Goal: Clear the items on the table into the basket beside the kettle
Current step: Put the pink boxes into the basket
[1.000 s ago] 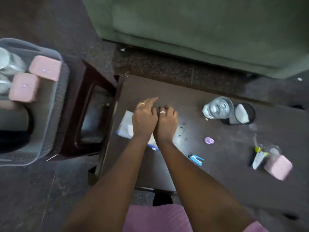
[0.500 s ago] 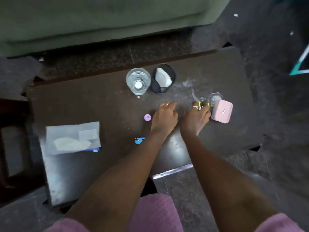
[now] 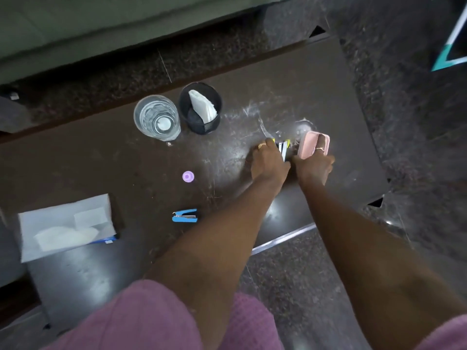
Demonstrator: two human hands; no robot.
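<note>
On the dark table, my right hand grips a pink box, tilted up on its edge. My left hand closes around a small bundle of yellow, black and white items right beside the box. Also on the table are a clear glass, a black mesh cup holding white paper, a small purple cap, a blue stapler and a tissue pack at the left. The basket and kettle are out of view.
A green sofa runs along the far side. Dark speckled floor surrounds the table's right end. My pink clothing fills the bottom edge.
Both hands moved from the tissue pack at the left to the table's right end. The right hand took hold of the pink box and tipped it up; the left closed on the bundle.
</note>
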